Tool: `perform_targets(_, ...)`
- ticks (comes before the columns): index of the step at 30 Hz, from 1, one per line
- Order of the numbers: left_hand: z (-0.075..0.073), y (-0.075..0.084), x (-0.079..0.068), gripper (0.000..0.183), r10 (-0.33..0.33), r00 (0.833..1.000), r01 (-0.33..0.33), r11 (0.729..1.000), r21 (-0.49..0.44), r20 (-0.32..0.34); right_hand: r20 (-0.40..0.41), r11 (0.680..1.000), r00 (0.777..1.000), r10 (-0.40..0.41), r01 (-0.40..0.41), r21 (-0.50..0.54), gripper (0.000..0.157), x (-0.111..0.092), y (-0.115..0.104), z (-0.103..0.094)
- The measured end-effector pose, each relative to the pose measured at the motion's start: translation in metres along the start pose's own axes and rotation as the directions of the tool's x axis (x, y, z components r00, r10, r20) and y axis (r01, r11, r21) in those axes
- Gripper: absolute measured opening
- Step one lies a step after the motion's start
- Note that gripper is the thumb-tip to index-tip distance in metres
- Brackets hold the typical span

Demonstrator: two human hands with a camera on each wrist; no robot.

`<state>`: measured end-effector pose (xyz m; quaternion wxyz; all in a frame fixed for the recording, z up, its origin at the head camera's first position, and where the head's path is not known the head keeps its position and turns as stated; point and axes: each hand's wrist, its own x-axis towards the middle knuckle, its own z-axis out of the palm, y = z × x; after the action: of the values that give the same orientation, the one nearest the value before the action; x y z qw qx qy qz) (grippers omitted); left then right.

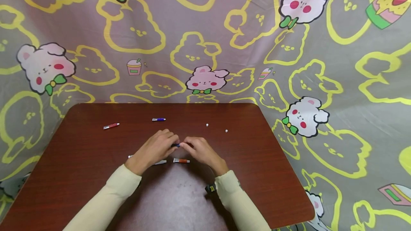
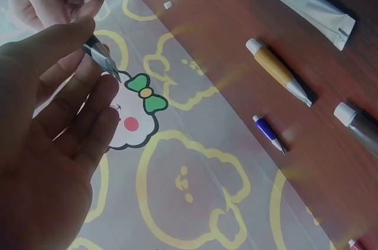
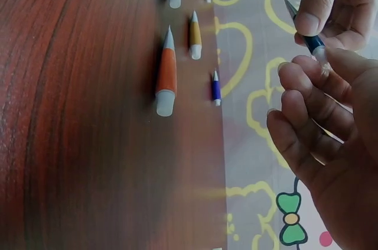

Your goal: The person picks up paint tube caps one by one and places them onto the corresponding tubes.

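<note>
My left hand (image 1: 157, 148) pinches a small dark blue paint tube (image 3: 311, 41) between thumb and fingers, above the table. The tube's flattened silver end (image 2: 105, 59) shows past the fingers in the left wrist view. My right hand (image 1: 201, 149) meets it from the other side, thumb and index finger pinching the tube's white cap end (image 3: 320, 54). Its other fingers are loosely bent. Below the hands lies an orange paint tube (image 1: 181, 160). A white tube (image 1: 161, 162) lies partly under the left hand in the head view.
Two small white caps (image 1: 207, 124) lie at the back right of the brown table (image 1: 257, 174). A purple-blue tube (image 1: 158, 119) and a red tube (image 1: 111, 126) lie back left. Wrist views also show a yellow tube (image 2: 274, 67) and a dark tube (image 2: 360, 126). Patterned cloth surrounds the table.
</note>
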<state>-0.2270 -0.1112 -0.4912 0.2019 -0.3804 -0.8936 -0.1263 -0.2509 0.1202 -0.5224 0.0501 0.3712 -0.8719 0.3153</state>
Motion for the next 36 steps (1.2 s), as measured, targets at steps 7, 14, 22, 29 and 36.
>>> perform_targets(7, 0.001, -0.0003, -0.0017, 0.026, -0.008, 1.0, 0.008, 1.0, -0.002, 0.001, -0.003, 1.0, 1.0, 0.018, -0.018, 0.022, 0.018, 0.0006, -0.0024, -0.0006)
perform_targets(14, 0.0006, -0.0008, -0.0032, 0.025, -0.025, 1.0, 0.024, 1.0, 0.008, 0.016, 0.011, 0.997, 0.999, 0.039, -0.04, 0.072, 0.022, 0.0002, -0.0041, -0.0009)
perform_targets(22, 0.0003, -0.0012, -0.0031, 0.025, -0.007, 1.0, 0.007, 1.0, 0.007, 0.005, -0.011, 0.996, 1.0, 0.015, -0.015, 0.083, 0.012, 0.0002, -0.0039, 0.0005)
perform_targets(29, -0.0002, -0.0015, -0.0024, 0.025, 0.003, 1.0, -0.003, 1.0, -0.005, -0.01, -0.029, 0.998, 1.0, -0.01, 0.012, 0.054, 0.011, -0.0008, -0.0021, 0.0014)
perform_targets(36, -0.0009, -0.0008, -0.0013, 0.026, 0.015, 0.999, -0.016, 1.0, -0.012, -0.029, -0.046, 0.999, 0.999, -0.014, 0.016, 0.036, 0.022, -0.0005, -0.0017, 0.0014)
